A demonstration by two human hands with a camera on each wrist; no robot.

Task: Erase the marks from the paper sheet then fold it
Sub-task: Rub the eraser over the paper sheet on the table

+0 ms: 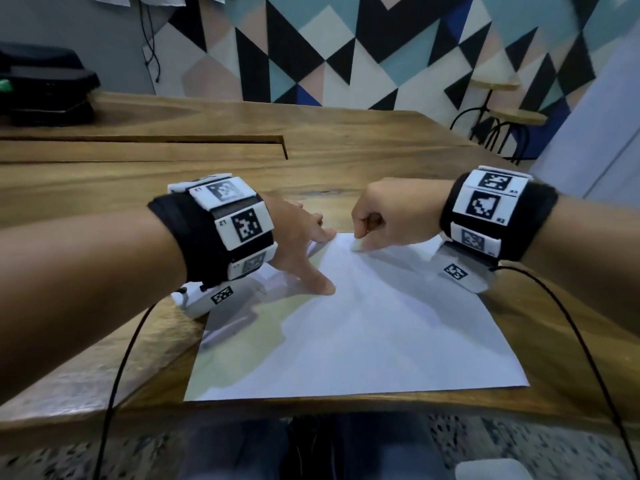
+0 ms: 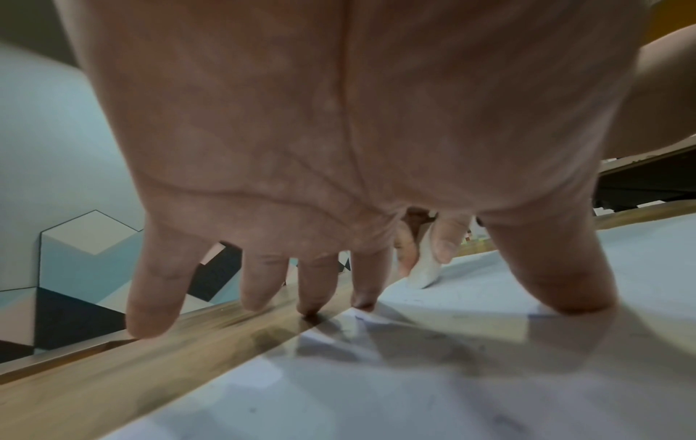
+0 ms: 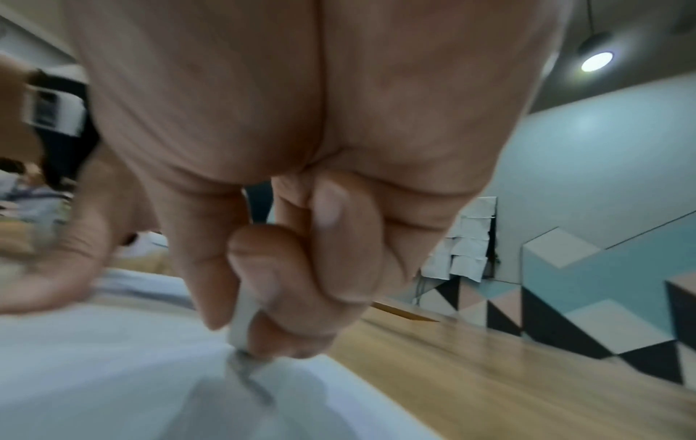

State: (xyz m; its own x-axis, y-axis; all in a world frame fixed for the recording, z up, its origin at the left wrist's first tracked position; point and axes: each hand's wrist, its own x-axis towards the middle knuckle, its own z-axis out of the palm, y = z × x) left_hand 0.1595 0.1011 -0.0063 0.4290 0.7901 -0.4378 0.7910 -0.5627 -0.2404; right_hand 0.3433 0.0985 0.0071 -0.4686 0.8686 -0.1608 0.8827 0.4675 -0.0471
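Note:
A white paper sheet (image 1: 363, 327) lies flat on the wooden table (image 1: 329, 147), close to its near edge. My left hand (image 1: 304, 251) is spread over the sheet's far-left corner, straight fingers (image 2: 363, 285) and thumb pressing the paper (image 2: 376, 387) down. My right hand (image 1: 377, 220) pinches a small white eraser (image 1: 356, 244) between thumb and fingers, its tip against the paper near the far edge. The same eraser (image 3: 241, 321) touches the sheet (image 3: 113, 372) in the right wrist view, and it shows as the white eraser (image 2: 423, 272) in the left wrist view. No marks are clear in the blur.
A black machine (image 1: 41, 84) sits at the table's far left corner. A long slot (image 1: 173, 138) is cut in the tabletop behind my hands. Stools (image 1: 498, 109) stand at the right against the patterned wall. Cables (image 1: 117, 375) hang from both wrists over the table's near edge.

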